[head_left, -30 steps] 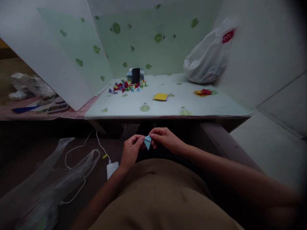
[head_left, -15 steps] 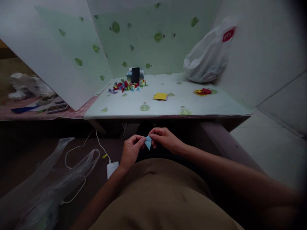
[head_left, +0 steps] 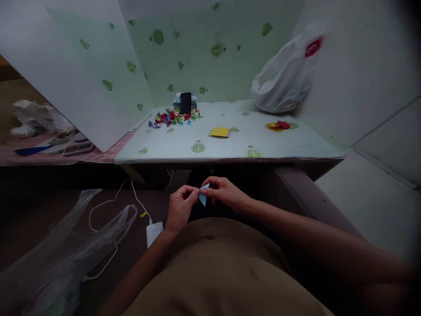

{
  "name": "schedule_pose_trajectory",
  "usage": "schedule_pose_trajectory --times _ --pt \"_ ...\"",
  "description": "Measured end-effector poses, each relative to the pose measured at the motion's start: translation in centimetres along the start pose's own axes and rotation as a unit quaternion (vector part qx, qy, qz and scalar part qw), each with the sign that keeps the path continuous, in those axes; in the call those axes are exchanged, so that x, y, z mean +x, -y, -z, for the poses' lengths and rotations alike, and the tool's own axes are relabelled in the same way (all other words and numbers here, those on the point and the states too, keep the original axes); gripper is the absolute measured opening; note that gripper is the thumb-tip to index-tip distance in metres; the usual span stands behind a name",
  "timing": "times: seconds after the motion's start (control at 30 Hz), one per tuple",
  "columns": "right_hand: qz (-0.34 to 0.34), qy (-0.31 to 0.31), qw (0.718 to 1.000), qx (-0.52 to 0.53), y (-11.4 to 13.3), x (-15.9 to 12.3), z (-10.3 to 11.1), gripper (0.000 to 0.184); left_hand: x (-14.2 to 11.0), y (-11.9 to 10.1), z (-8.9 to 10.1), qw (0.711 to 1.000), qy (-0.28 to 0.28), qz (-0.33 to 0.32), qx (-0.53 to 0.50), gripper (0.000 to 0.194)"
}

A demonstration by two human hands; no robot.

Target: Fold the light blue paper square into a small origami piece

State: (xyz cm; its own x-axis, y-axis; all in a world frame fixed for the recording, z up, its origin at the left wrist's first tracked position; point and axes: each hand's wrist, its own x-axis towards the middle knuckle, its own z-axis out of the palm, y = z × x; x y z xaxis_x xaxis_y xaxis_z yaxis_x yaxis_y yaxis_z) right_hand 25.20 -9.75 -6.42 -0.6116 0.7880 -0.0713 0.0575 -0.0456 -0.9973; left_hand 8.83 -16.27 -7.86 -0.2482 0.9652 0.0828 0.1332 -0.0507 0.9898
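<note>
A small light-blue folded origami paper [head_left: 203, 199] is held over my lap, in front of the table edge. My left hand [head_left: 180, 206] pinches its left corner between thumb and forefinger. From the other side my right hand [head_left: 226, 193] grips it, the thumb pressed across its upper part. The paper's lower end tapers to a point below my fingertips. Part of it is hidden by the right thumb. On the table ahead lie a stack of yellow-topped square paper [head_left: 219, 132] and a heap of colourful folded paper cranes [head_left: 171, 117].
A black phone [head_left: 186, 103] leans on a tissue box behind the cranes. Red and yellow paper pieces [head_left: 279, 126] lie at right, near a full white plastic bag [head_left: 283, 83]. Left of me are a white power bank [head_left: 154, 232] with a cable and a clear plastic bag [head_left: 98, 243].
My right thumb has slid left over the paper, toward the left thumb. The paper's upper right corner now shows above it. The left hand has hardly moved.
</note>
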Motion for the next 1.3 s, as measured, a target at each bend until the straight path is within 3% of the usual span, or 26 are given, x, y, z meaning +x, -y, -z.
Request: schedule_pose_trajectory --times 0.2,0.7,1.03,1.3 --pt "-0.002 0.01 0.999 0.047 -0.75 0.17 -0.09 0.023 0.01 -0.19 0.01 1.0 0.003 0.008 -0.012 0.022" --pt "0.012 -0.014 0.999 0.044 -0.66 0.1 -0.05 0.023 -0.12 -0.35 0.05 0.999 0.041 0.026 -0.002 0.026" --pt "0.014 -0.013 0.998 0.053 -0.18 0.15 0.19 0.037 0.0 -0.25 0.17 1.0 0.01 0.014 -0.02 0.026" --pt "0.002 -0.002 0.997 0.079 -1.11 -0.01 -0.56 0.028 -0.07 0.23 0.01 0.999 0.017 0.023 -0.033 0.026"
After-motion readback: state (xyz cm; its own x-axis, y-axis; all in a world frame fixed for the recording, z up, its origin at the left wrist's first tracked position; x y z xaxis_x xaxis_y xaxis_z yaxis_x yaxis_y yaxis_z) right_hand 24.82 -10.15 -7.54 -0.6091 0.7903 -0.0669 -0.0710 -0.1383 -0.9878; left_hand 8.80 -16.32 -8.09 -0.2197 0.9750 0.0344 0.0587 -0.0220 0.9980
